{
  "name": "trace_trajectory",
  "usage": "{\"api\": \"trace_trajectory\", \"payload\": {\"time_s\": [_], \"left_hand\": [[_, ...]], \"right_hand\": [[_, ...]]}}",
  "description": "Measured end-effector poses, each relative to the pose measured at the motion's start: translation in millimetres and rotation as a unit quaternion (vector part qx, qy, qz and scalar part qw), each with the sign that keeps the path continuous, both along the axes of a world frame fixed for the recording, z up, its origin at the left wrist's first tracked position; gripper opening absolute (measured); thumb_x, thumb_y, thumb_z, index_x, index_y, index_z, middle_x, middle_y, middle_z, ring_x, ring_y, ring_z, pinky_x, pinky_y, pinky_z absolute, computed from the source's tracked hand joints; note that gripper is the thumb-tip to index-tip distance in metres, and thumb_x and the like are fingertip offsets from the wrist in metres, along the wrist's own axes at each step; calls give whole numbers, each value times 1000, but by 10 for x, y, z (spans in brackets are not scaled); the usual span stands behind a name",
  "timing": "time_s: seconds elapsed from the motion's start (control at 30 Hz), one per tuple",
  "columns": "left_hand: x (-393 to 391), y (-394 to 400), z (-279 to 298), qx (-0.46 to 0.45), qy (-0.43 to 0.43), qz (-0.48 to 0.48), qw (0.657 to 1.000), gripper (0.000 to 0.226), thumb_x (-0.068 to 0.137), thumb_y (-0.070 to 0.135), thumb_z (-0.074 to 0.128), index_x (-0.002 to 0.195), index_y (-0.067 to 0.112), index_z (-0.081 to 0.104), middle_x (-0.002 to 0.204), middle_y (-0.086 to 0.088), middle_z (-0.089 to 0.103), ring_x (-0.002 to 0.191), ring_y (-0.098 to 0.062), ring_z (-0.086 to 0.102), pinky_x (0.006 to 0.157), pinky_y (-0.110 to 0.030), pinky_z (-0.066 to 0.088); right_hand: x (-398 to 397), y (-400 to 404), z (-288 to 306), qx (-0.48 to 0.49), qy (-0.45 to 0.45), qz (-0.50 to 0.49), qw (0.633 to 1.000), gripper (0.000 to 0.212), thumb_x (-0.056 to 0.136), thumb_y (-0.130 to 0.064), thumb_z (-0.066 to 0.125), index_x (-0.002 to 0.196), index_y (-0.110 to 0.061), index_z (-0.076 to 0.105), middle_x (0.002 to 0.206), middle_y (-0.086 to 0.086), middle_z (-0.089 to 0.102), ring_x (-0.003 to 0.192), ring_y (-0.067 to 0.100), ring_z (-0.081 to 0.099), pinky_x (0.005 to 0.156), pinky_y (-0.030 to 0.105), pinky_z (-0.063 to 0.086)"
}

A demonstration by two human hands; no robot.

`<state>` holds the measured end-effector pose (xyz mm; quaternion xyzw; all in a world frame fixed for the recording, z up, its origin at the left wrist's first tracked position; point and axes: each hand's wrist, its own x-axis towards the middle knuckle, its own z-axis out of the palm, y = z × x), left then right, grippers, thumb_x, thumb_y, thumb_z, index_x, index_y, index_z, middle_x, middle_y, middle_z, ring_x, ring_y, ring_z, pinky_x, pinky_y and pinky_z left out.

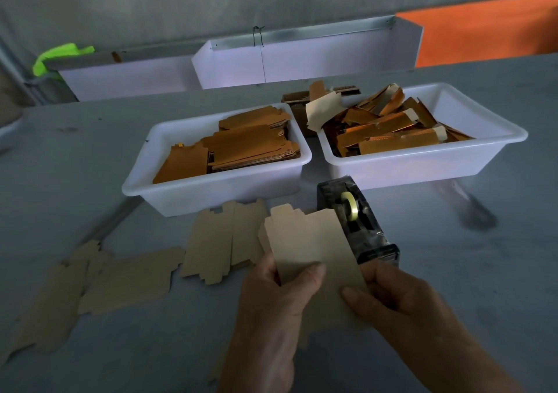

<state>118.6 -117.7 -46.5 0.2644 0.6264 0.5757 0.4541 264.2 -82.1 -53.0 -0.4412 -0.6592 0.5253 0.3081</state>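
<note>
Both hands sit lowest in the frame, closest to me. My left hand [271,311] pinches the tan card blank [308,241], thumb pressed on its face and fingers hidden beneath. My right hand [401,308] pinches its lower right edge the same way. The blank hangs above the grey table [483,272] at centre frame, its far end overlapping the tape dispenser [362,226].

The right bin [422,151], upper right, is heaped above its rim, so I think another piece dropped carelessly there could slide off onto the table. The left bin [211,193], left of centre, holds flat orange pieces. The loose blanks [220,238] lie just left of my left hand, and a sweep of my wrist could scatter them.

I grip only the near end, so the far end may flex and my fold could run crooked. A second edge shows behind the blank's left side; I cannot tell whether that is a flap or another sheet stuck along. The blank could also snag on the dispenser. The tape roll [350,208] looks thin and may run out.
</note>
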Motion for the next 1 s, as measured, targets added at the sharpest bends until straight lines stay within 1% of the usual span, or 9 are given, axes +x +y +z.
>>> {"api": "trace_trajectory", "payload": {"time_s": [0.13,0.27,0.4,0.5,0.6,0.7,0.8,0.93,1.0], "left_hand": [[-10,8,28,-17,-2,-17,1000,21,74,10,77,94,16,71,85,-7,75,83,-26,72,83,-50,56],[15,13,12,-22,27,-5,999,21,74,13,77,94,17,71,84,-4,75,82,-22,72,82,-48,56],[54,26,-16,-25,32,2,999,16,74,11,76,86,20,71,80,-2,75,77,-21,72,76,-47,58],[83,32,-23,-23,10,-9,1000,13,78,10,72,85,20,73,79,-4,75,76,-22,72,66,-37,57],[87,21,-7,-23,5,-27,999,8,79,11,70,79,17,74,78,-12,73,74,-28,70,62,-33,54],[82,2,14,-15,-21,-59,998,9,82,18,67,77,14,74,83,-18,72,84,-32,70,78,-43,55],[65,-38,21,-2,-56,-83,995,23,85,32,65,79,12,74,86,-20,71,81,-29,68,76,-40,51],[31,-77,-6,20,40,-101,994,10,85,28,66,83,28,76,80,-9,74,76,-25,71,62,-31,55],[-23,-98,-15,17,67,-117,991,17,89,23,61,85,32,75,81,-7,74,78,-24,71,67,-36,57]], "right_hand": [[-54,-78,9,48,-41,-8,998,13,84,-26,64,74,-35,63,59,-6,67,44,8,62,50,14,47],[-91,-118,-51,159,-101,-74,979,22,72,-26,75,76,-42,61,70,-12,64,65,5,61,60,14,48],[-153,-177,-106,199,-107,-108,968,45,67,-16,79,87,-44,51,73,-15,58,64,0,57,58,4,41],[-248,-266,-105,259,-100,-106,955,56,68,-22,71,113,-46,48,53,-16,46,57,-6,53,55,-6,33],[-315,-323,-102,291,-102,-74,948,61,66,-28,64,126,-32,49,68,-21,59,64,-4,56,63,-10,34],[-322,-345,-120,323,-117,-43,938,74,58,-18,72,130,-20,56,83,-13,70,68,-3,61,65,-3,43],[-275,-303,-117,298,-104,-41,948,73,59,-14,69,130,-15,55,84,-9,72,69,-4,61,67,-2,44],[-226,-270,-42,191,-53,-38,979,55,78,-9,70,126,-33,57,73,-15,70,68,-2,66,62,2,46],[-186,-246,-44,133,-22,-79,988,48,76,-15,74,113,-40,55,73,-16,67,63,-1,65,56,5,46]]}}
